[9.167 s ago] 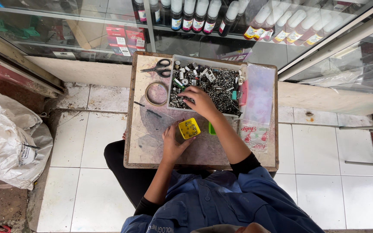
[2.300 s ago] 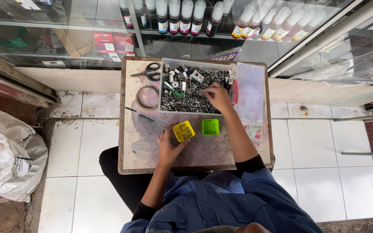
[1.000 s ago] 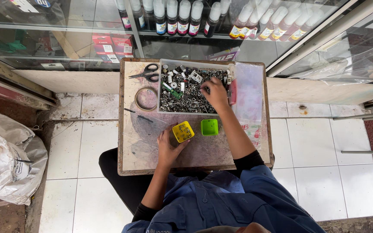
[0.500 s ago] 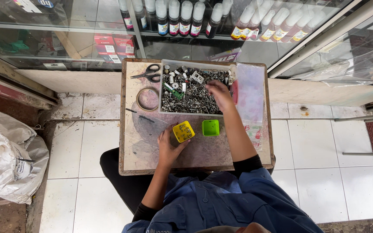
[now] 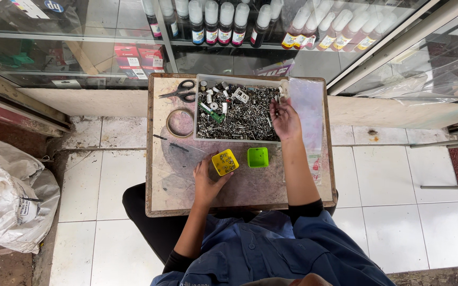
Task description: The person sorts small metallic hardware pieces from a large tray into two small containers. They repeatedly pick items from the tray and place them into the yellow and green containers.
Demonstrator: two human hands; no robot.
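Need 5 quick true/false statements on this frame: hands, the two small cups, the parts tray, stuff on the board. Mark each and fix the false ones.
1. The right hand is in the clear tray of mixed metal parts. True.
2. The left hand holds the green cup. False: it touches the yellow cup; the green cup stands apart, untouched.
3. The scissors lie inside the tray. False: they lie on the board, left of the tray.
4. The yellow cup has small parts in it. True.
5. The tape ring sits on the floor tiles. False: it lies on the board, below the scissors.
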